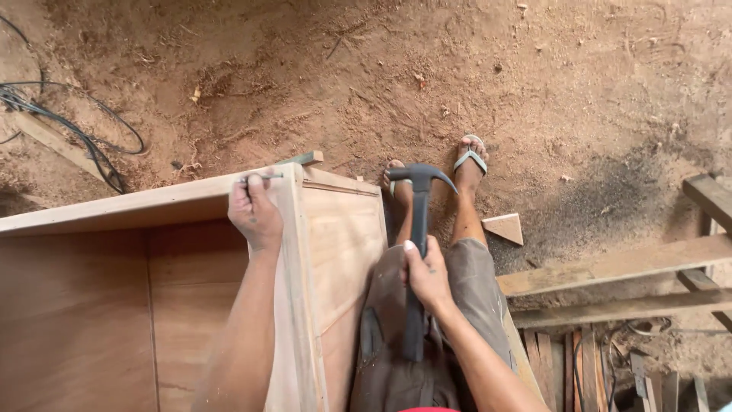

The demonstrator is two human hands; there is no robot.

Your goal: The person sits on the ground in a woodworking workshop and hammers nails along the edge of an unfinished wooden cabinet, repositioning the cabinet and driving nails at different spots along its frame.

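My left hand (pixel 254 210) pinches a nail (pixel 263 177) flat against the top corner of a plywood cabinet box (pixel 191 297). My right hand (pixel 425 276) grips the dark handle of a claw hammer (pixel 418 229), whose head is raised above my feet, to the right of the box corner and apart from it. The box stands on the ground between my arms, its open inside facing me.
Sawdust-covered dirt floor lies beyond the box. Black cables (pixel 91 137) curl at the upper left. Wooden planks (pixel 618 275) and offcuts stack at the right. A small triangular wood scrap (pixel 505 227) lies by my sandalled feet (pixel 469 164).
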